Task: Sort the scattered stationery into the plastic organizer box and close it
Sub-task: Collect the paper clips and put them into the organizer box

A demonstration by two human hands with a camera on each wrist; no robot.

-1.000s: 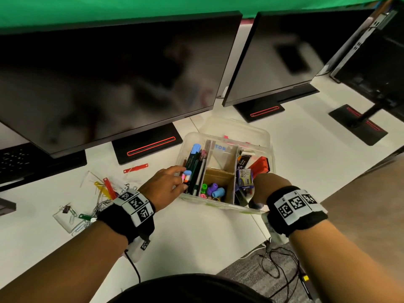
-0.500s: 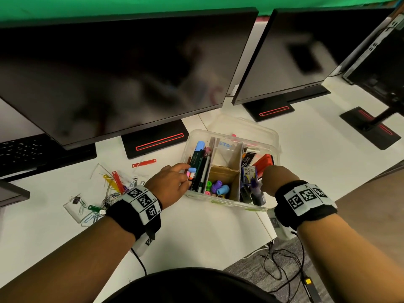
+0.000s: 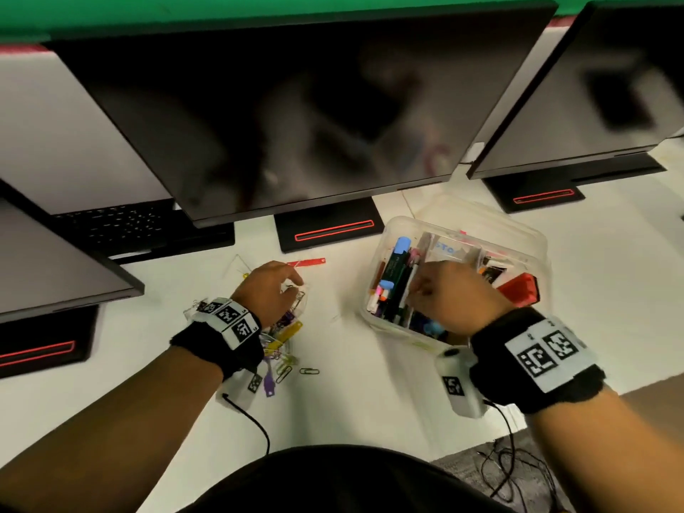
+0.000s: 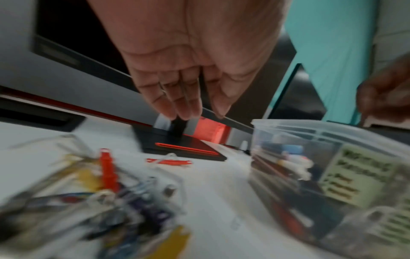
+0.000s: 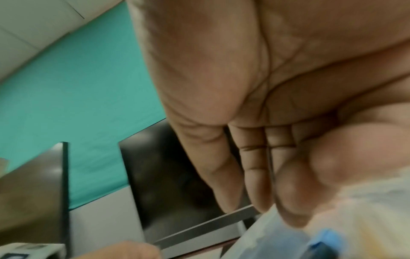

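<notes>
Three dark monitors fill the far side of the white desk (image 3: pixel 370 420). The middle monitor (image 3: pixel 296 116) shows only smeared reflections, and the ones at left and right are cut off by the frame; each stand has a thin red line on its base.

The plastic organizer box (image 3: pixel 533 249) sits open on the desk at right, with its clear lid lying behind it against the far wall of the box. Its left compartment holds pens (image 3: pixel 394 275) and a blue-capped highlighter, and a red object lies at its right end. The middle compartments are mostly hidden by the right hand (image 3: pixel 453 296). Blue letters reading "STO" show on an inner divider, the rest covered. In the left wrist view a pale green label on the box's near wall carries dark lines of writing too blurred to read.

The right hand reaches over the box from the near side. From below its fingers lie straight and close together, thumb alongside; whether they touch anything I cannot tell.

The left hand (image 3: pixel 272 290) hovers over the pile of paper clips and coloured tags (image 3: pixel 281 342), left of the box, fingers extended downward and near one another, holding nothing visible. A red strip (image 3: pixel 307 261) lies beyond it. The pile is badly blurred up close.
</notes>
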